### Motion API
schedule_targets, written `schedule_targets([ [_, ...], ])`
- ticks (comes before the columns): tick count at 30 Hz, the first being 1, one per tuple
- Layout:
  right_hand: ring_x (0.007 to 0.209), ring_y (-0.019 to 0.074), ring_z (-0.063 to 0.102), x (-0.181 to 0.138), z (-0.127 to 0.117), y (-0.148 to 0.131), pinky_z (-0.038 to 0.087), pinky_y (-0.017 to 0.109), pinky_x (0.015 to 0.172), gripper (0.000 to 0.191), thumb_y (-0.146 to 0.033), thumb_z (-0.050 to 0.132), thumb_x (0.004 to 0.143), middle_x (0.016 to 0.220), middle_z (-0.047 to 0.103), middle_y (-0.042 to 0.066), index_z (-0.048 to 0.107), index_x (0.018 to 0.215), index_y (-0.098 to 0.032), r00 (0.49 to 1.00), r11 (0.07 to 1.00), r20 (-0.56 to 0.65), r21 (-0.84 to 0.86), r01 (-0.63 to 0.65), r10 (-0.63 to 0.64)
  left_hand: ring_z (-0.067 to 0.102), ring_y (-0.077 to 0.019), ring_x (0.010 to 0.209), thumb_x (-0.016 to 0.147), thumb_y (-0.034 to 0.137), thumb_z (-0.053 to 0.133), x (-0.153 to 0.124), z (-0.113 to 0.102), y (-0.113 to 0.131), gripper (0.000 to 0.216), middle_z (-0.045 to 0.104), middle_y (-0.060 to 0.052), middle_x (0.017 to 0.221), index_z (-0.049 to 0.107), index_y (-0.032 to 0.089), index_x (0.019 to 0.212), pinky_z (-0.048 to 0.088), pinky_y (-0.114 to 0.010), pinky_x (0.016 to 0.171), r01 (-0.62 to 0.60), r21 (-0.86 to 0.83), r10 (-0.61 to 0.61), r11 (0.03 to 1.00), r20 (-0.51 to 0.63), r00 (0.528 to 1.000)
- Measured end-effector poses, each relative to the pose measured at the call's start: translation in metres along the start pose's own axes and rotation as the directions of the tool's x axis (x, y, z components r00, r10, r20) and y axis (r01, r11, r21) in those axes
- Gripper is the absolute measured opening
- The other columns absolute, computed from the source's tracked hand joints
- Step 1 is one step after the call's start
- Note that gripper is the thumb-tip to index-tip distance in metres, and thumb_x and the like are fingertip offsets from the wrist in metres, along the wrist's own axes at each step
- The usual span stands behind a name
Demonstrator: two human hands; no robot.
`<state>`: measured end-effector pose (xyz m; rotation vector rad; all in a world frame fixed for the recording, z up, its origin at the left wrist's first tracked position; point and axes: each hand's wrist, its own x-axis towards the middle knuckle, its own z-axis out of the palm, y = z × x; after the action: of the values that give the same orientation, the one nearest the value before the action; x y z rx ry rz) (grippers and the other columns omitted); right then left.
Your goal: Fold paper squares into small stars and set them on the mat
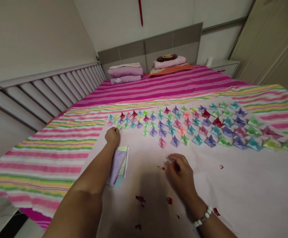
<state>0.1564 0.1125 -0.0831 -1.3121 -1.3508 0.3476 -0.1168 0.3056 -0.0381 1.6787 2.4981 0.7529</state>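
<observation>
My left hand [112, 136] reaches to the left end of the rows of folded paper boats. Its fingers are closed at a small green paper boat [119, 127], with the fingertips partly hidden. Under my left forearm lies a stack of coloured paper sheets [119, 163], lilac on top with green and blue edges showing. My right hand [180, 169] hovers low over the white sheet [144, 148], fingers loosely curled and apart, nothing visible in them. Ahead of it stand a pink paper boat [162, 142] and a purple paper boat [175, 141].
Several rows of coloured boats [218, 122] stretch toward the right edge. Red prints or scraps [140, 199] dot the white sheet. A striped bedspread [47, 145] lies beneath. Folded bedding [126, 72] and pillows [170, 62] sit by the headboard; a bed rail [49, 84] runs along the left.
</observation>
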Motion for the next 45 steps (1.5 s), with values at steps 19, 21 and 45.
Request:
schedule_targets([
  [19, 0.058, 0.0141, 0.053, -0.003, 0.002, 0.003, 0.047, 0.030, 0.054, 0.009, -0.022, 0.058, 0.080, 0.090, 0.060, 0.006, 0.062, 0.087, -0.019, 0.998, 0.998, 0.020, -0.017, -0.060, 0.060, 0.065, -0.0211, 0.091, 0.077, 0.037, 0.060, -0.112, -0.063, -0.054, 0.028, 0.071, -0.007, 0.100, 0.068, 0.018, 0.096, 0.051, -0.033, 0.083, -0.201, -0.317, 0.232, 0.927, 0.064, 0.971],
  [21, 0.058, 0.0140, 0.053, -0.004, 0.002, 0.003, 0.046, 0.030, 0.054, 0.009, -0.023, 0.059, 0.080, 0.088, 0.060, 0.006, 0.062, 0.087, -0.019, 0.997, 0.998, 0.024, -0.022, -0.067, 0.067, 0.060, -0.0255, 0.107, 0.075, 0.040, 0.065, -0.140, -0.062, -0.064, 0.034, 0.068, -0.010, 0.109, 0.067, 0.019, 0.102, 0.046, -0.040, 0.096, -0.333, -0.243, 0.343, 0.911, -0.004, 0.939],
  [45, 0.058, 0.0128, 0.051, -0.007, 0.004, 0.009, 0.044, 0.029, 0.055, 0.011, -0.023, 0.059, 0.079, 0.085, 0.059, 0.004, 0.063, 0.087, -0.017, 0.995, 0.996, 0.048, -0.021, -0.086, 0.087, 0.056, -0.0303, 0.118, 0.070, 0.041, 0.071, -0.166, -0.069, -0.081, 0.066, 0.059, -0.017, 0.130, 0.053, 0.013, 0.128, 0.044, -0.043, 0.100, -0.139, -0.231, 0.194, 0.963, 0.235, 0.952],
])
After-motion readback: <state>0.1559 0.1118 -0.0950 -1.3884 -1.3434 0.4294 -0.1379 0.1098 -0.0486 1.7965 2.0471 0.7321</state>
